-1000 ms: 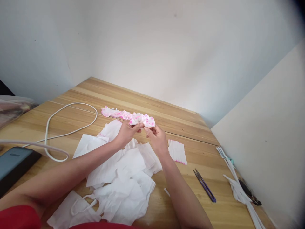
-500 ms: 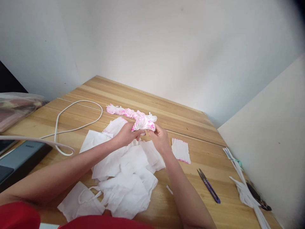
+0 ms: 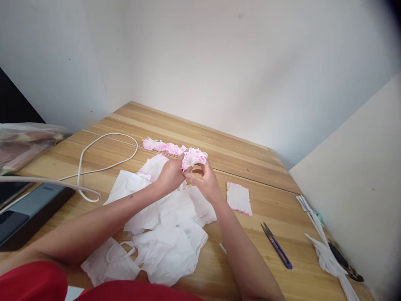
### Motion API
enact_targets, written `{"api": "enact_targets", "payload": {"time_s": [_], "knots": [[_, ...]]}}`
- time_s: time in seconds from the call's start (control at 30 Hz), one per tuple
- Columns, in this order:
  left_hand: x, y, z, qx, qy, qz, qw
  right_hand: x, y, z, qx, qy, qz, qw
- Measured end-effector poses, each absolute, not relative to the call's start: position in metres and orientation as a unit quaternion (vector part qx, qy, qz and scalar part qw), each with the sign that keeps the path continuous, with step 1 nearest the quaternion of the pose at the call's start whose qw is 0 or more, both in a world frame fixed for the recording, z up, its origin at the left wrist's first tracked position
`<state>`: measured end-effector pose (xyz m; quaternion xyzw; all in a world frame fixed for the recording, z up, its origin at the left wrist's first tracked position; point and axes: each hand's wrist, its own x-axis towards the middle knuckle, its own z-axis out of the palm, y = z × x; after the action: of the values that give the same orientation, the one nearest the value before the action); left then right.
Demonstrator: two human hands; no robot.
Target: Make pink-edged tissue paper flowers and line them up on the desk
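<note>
A ruffled white tissue-paper flower (image 3: 194, 157) with pink edges is held up over the middle of the table. My left hand (image 3: 171, 173) is closed around its gathered base from the left. On the right, my right hand (image 3: 205, 179) curves its fingers against the flower's near edge, thumb close to the base. Behind it lies a row of similar pink-edged paper flowers (image 3: 163, 146). Loose white tissue sheets (image 3: 172, 234) are heaped beneath my forearms, and a pink-edged stack of paper (image 3: 239, 198) rests to the right of my right hand.
Purple-handled thread snips (image 3: 277, 246) lie at the right. White strips (image 3: 328, 255) run along the table's right edge, near a dark tool (image 3: 344, 261). A white cable (image 3: 108, 169) loops at the left beside a grey box (image 3: 37, 213) and a plastic bag (image 3: 31, 144).
The held flower has been turned and looks more bunched and upright. My right hand's fingers have shifted around its edge, and the view has moved slightly.
</note>
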<state>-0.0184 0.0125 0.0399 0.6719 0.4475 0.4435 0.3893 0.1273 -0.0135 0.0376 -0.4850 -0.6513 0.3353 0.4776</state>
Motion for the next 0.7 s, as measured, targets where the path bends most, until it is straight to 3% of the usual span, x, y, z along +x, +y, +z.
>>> {"api": "enact_targets", "payload": {"time_s": [0.2, 0.7], "knots": [[-0.015, 0.015, 0.034, 0.7, 0.451, 0.423, 0.357, 0.116, -0.012, 0.032, -0.406, -0.607, 0.451, 0.513], [-0.013, 0.002, 0.043, 0.726, 0.398, 0.426, 0.365, 0.115, -0.015, 0.03, -0.446, -0.483, 0.481, 0.581]]}}
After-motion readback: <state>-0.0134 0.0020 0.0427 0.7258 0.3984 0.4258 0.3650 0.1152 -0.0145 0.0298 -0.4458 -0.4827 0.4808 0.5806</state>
